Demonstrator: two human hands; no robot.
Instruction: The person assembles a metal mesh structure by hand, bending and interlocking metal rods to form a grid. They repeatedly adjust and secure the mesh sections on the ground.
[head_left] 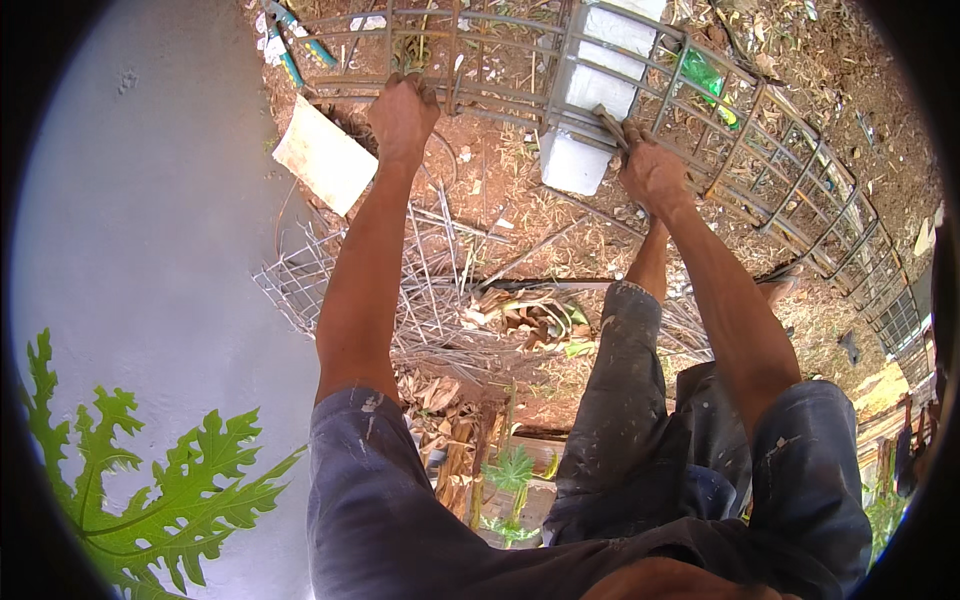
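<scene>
A long cage of steel reinforcing bars (500, 95) curves across the top of the view and down the right side. My left hand (400, 115) is closed round its near bar, left of the white block. My right hand (655, 175) is closed on a short, dull brown tool (610, 127), whose tip is at the cage's near bars; its exact kind does not show. Under the cage, between my hands, lies a long white block (575, 165). My fingers partly hide where each grip meets the metal.
A grey wall (160, 230) fills the left side. Teal-handled cutters (298, 45) lie beside it, near a pale board (325, 155). Loose rods (430, 310) and wire mesh (300, 280) lie nearer. A green bottle (703, 75) sits beyond the cage; a leafy branch (170, 490) hangs lower left.
</scene>
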